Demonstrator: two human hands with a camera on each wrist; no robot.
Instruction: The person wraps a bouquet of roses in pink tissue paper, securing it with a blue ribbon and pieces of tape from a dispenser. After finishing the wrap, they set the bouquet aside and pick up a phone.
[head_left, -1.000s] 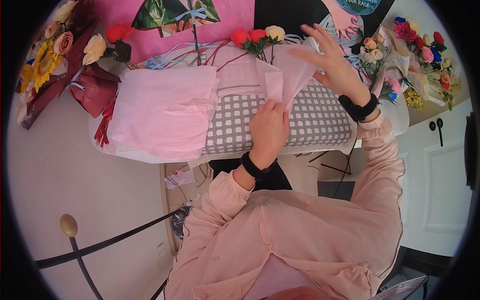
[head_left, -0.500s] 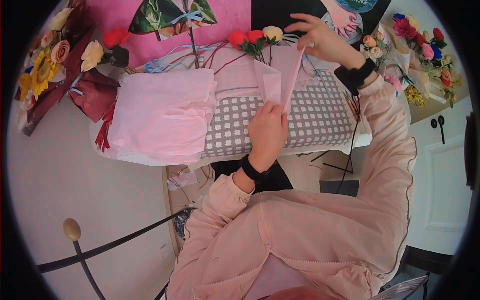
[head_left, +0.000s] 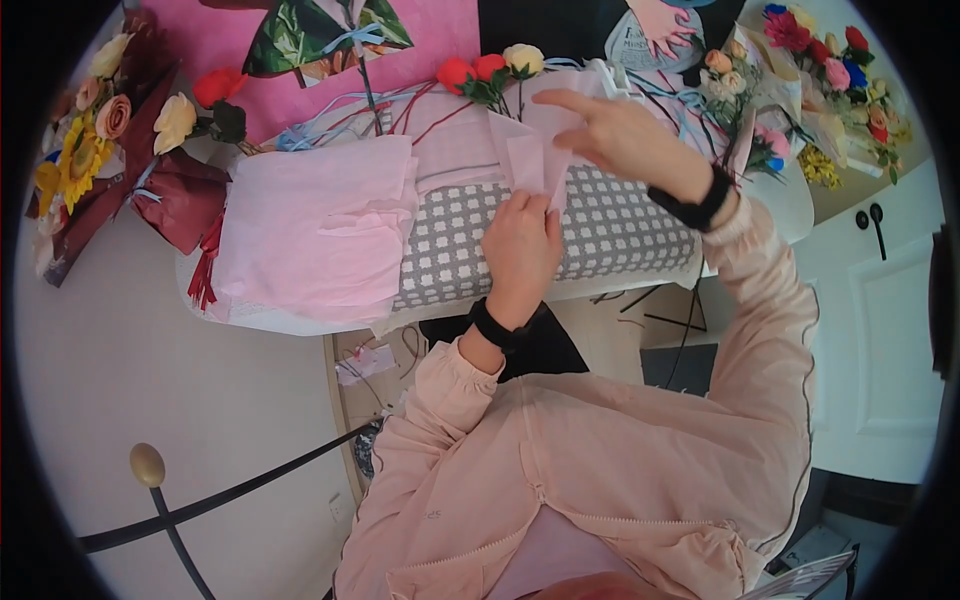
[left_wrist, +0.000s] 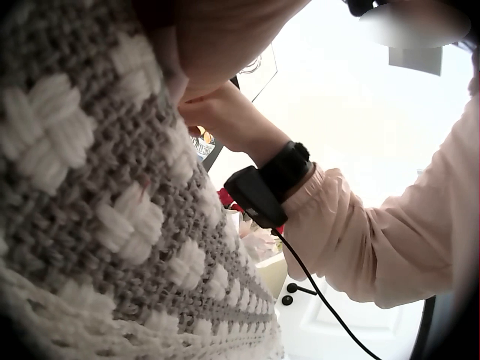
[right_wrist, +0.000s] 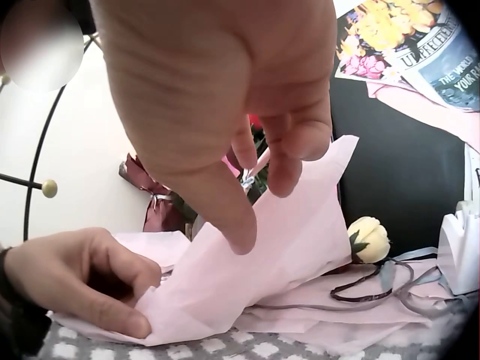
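Pink wrapping paper (head_left: 527, 160) is folded to a narrow base around stems with two red roses (head_left: 456, 75) and a cream rose (head_left: 524, 61) at its top. My left hand (head_left: 522, 245) pinches the paper's base against the grey-and-white checked cloth (head_left: 455, 235). Over the paper's right side, my right hand (head_left: 635, 145) reaches across with its index finger and thumb extended. In the right wrist view its fingers (right_wrist: 232, 214) hang in front of the raised paper, and the left hand (right_wrist: 90, 281) grips the lower corner. The left wrist view mostly shows cloth weave.
Pink sheets (head_left: 310, 225) lie stacked on the left of the table. Ribbons (head_left: 415, 105) trail along the back. Wrapped bouquets stand at the left (head_left: 185, 195) and right (head_left: 785, 90). A loose red rose (head_left: 220, 86) leans beside the left bouquet. A black cable (left_wrist: 319, 292) hangs from the right wrist.
My right hand pinched the paper's right edge half a second ago; it has since moved left and down, fingers now extended and the flap folded inward. The left hand keeps its grip.
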